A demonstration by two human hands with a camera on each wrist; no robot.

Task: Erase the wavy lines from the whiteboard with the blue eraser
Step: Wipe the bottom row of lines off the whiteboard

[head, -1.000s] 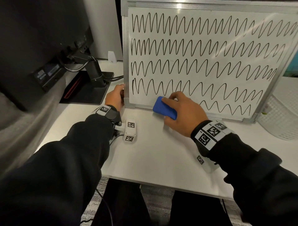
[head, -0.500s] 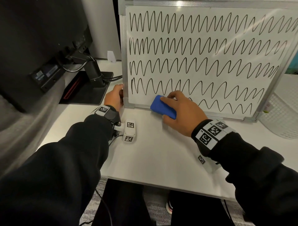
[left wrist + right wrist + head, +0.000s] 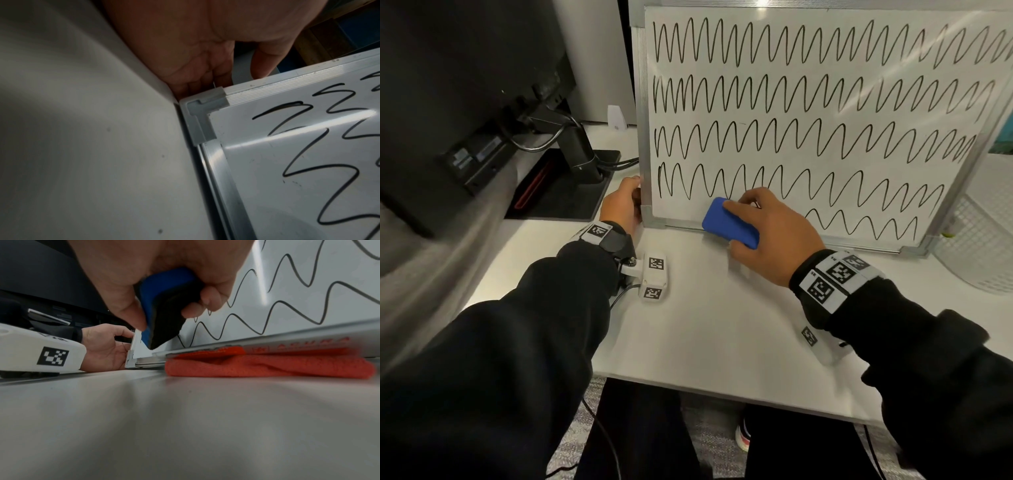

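A whiteboard [image 3: 808,70] stands propped on the white desk [image 3: 722,325], with several rows of black wavy lines [image 3: 756,140] on it. My right hand [image 3: 767,229] grips the blue eraser [image 3: 729,222] and holds it against the board's lower left, over the bottom edge. In the right wrist view the eraser [image 3: 164,305] shows its black felt, pinched between thumb and fingers [image 3: 209,298]. The bottom strip to the left of the eraser is bare; the lowest wavy row runs only to its right. My left hand [image 3: 621,205] grips the board's lower-left frame, seen close at the corner [image 3: 205,116].
A dark monitor [image 3: 465,85] on its stand [image 3: 578,150] fills the left. A white mesh basket [image 3: 976,240] stands at the right. A folded orange cloth [image 3: 267,366] lies under the board's bottom edge. The desk's front edge [image 3: 722,387] is near.
Almost nothing: the right hand with the eraser stays at the board's lower left, perhaps a little higher. The left hand keeps its hold on the frame.
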